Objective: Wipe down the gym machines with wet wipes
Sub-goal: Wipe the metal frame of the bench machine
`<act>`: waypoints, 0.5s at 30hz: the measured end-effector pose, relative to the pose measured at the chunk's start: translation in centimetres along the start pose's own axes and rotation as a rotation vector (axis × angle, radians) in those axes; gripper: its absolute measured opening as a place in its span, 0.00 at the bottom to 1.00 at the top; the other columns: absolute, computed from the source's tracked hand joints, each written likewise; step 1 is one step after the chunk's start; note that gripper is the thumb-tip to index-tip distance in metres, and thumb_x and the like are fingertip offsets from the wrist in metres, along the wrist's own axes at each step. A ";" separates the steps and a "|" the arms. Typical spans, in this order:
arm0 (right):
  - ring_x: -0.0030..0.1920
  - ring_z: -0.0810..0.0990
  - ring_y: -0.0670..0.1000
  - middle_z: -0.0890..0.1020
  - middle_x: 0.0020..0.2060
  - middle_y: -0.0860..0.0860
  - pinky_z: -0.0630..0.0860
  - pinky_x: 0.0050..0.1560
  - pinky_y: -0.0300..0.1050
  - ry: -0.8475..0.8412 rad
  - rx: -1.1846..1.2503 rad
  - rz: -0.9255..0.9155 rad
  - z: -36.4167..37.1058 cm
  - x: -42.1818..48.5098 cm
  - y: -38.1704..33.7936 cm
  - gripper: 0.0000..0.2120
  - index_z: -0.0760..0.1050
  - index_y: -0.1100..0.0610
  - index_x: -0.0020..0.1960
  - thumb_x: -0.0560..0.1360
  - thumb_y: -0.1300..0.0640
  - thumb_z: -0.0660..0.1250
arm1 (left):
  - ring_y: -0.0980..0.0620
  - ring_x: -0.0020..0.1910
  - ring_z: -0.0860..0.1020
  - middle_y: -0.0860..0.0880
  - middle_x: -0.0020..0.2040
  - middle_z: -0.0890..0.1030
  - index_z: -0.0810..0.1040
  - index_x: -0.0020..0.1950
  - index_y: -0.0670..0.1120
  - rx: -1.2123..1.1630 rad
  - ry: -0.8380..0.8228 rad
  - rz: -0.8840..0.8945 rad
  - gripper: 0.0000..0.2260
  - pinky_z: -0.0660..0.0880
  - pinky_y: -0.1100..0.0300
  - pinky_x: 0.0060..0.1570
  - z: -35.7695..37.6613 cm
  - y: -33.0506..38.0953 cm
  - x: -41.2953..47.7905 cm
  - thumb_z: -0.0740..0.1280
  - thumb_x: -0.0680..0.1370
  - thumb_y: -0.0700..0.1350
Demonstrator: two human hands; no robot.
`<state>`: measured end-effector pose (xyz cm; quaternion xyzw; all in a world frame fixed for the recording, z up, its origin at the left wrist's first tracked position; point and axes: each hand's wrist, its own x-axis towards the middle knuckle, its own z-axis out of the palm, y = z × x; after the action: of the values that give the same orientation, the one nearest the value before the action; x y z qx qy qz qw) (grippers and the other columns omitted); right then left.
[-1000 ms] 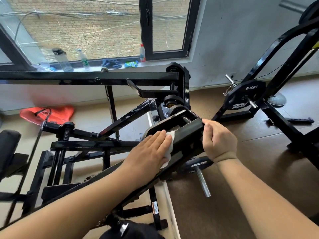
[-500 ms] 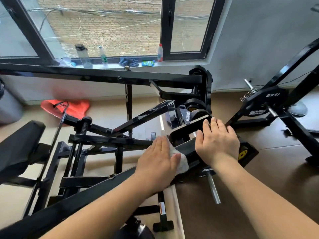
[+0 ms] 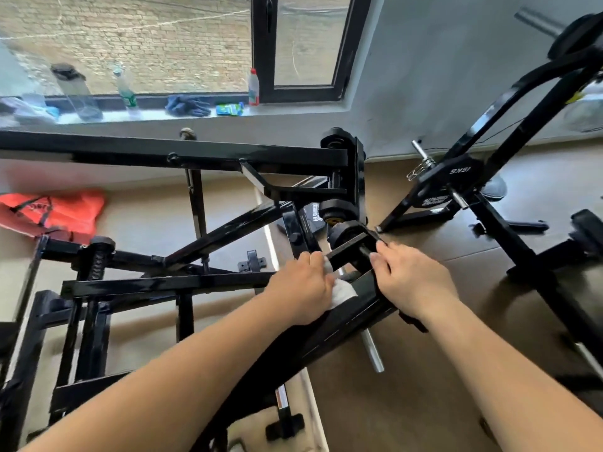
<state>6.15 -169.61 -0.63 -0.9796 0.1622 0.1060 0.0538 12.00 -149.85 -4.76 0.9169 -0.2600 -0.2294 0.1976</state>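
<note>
The left hand (image 3: pixel 300 288) has slid up the sloping black beam (image 3: pixel 326 340) since half a second ago. Then it lay flat lower on the beam; now its fingertips reach the bracket (image 3: pixel 350 247) at the top. Its fingers (image 3: pixel 311 259) are pressed together and bent over the wet wipe (image 3: pixel 342 292), holding it against the beam's upper face. The wipe is bunched now, and a white fold shows beside the thumb.

The right hand (image 3: pixel 412 282) has shifted too. A second ago it was a fist round the beam's end, then it spread over the bracket. Now its fingers (image 3: pixel 381 259) lie close together and curl over the beam's top end, just beside the left hand.

The beam's long axis runs from low near the person's left elbow up and away to the right, and its high end points toward the machine's pivot. A weight plate (image 3: pixel 447 184) hangs on the neighbouring machine, well to the right. An orange bag (image 3: pixel 58 212) lies on the floor far left.
</note>
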 end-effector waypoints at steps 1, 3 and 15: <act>0.76 0.68 0.50 0.71 0.76 0.45 0.70 0.71 0.53 -0.009 0.025 0.014 -0.2 0.0 -0.1 0.26 0.66 0.46 0.79 0.86 0.41 0.46 | 0.42 0.62 0.73 0.45 0.64 0.73 0.66 0.68 0.47 0.014 -0.004 0.012 0.17 0.71 0.47 0.58 -0.2 0.7 1.1 0.52 0.86 0.57; 0.76 0.68 0.50 0.70 0.77 0.44 0.69 0.70 0.53 -0.012 0.073 0.028 -0.3 0.1 0.2 0.25 0.66 0.46 0.78 0.86 0.42 0.46 | 0.41 0.59 0.76 0.45 0.62 0.75 0.67 0.64 0.47 0.027 -0.017 0.009 0.16 0.70 0.48 0.52 -0.3 2.1 3.4 0.53 0.86 0.57; 0.71 0.73 0.52 0.77 0.70 0.48 0.72 0.64 0.52 -0.009 0.140 -0.003 -0.7 -0.3 0.7 0.23 0.75 0.52 0.69 0.87 0.44 0.47 | 0.43 0.39 0.74 0.49 0.41 0.76 0.62 0.48 0.50 0.099 0.114 -0.069 0.07 0.70 0.50 0.40 0.8 -1.0 1.0 0.56 0.86 0.47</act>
<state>5.75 -170.29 0.02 -0.9732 0.1676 0.0986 0.1230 12.75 -149.81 -6.22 0.9455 -0.2277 -0.1705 0.1583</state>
